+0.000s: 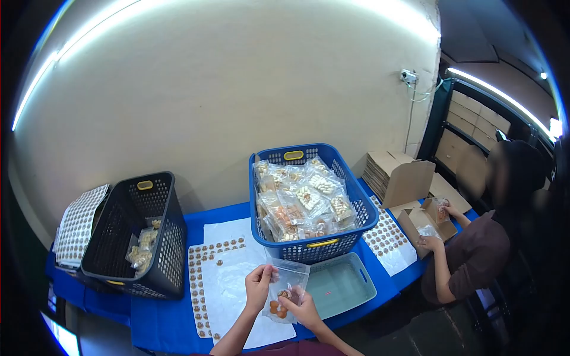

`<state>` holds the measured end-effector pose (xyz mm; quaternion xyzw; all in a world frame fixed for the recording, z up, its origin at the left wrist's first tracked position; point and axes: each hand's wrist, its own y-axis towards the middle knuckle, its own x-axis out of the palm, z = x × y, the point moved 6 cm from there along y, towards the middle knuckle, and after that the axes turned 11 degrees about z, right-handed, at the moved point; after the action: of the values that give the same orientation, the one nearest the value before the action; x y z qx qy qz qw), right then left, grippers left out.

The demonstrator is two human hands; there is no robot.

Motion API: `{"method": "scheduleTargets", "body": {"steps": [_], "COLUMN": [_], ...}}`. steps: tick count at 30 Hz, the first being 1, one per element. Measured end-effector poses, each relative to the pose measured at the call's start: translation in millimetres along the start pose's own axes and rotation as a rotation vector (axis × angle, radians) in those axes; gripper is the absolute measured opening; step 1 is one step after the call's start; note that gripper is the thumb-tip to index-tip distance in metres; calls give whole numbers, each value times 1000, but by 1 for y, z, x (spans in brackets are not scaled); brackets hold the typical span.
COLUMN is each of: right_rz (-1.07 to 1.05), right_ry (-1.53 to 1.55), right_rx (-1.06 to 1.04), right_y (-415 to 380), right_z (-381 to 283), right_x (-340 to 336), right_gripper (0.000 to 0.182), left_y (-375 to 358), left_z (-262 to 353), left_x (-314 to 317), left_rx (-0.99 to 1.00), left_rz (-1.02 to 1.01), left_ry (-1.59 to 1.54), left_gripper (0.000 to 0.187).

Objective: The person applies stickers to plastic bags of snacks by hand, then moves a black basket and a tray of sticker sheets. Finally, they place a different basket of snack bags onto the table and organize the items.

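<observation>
A dark maroon top (297, 349) shows along the view's lower edge; the forearms (236, 330), left hand (259, 289) and right hand (304, 309) are bare.

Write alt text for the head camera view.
A person's left fingers and right fingers hold a clear bag of orange pieces over a blue-covered table. On it sits a blue basket heaped with filled bags; at the right, another person works at an open cardboard box.

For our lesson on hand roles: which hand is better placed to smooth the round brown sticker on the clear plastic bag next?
Probably the right hand: it is right beside the round brown sticker, while the left hand holds the clear plastic bag higher up.
</observation>
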<state>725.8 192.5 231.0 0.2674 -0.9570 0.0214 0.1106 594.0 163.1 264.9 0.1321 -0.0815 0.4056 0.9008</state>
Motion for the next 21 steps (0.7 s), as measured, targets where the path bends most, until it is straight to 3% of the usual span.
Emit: {"method": "scheduleTargets", "body": {"steps": [6,9,12,16,18,21], "right_rz": [-18,-77,76,186,190,-11], "right_ry": [-429,-273,-517,-821,-905,-872], "right_rx": [-361,-111,-314,-613,-733,-717], "right_y": [-15,-20,-24,-42,-57,-66], "right_z": [-7,10,-18,-72,-92,-59], "right_x": [28,38,34,53,78,116], "right_gripper": [31,33,36,42,39,28], "left_y": [7,19,12,-16,-31,-52], "left_z": [6,22,50,51,53,56], "left_x": [-53,-96,-123,-129,-124,-118], "left_rx": [18,106,169,170,285,332], "left_rz": [125,215,212,-16,-196,-392], "left_ry": [-9,-6,2,198,393,432], "left_gripper": [26,28,29,26,16,8]}}
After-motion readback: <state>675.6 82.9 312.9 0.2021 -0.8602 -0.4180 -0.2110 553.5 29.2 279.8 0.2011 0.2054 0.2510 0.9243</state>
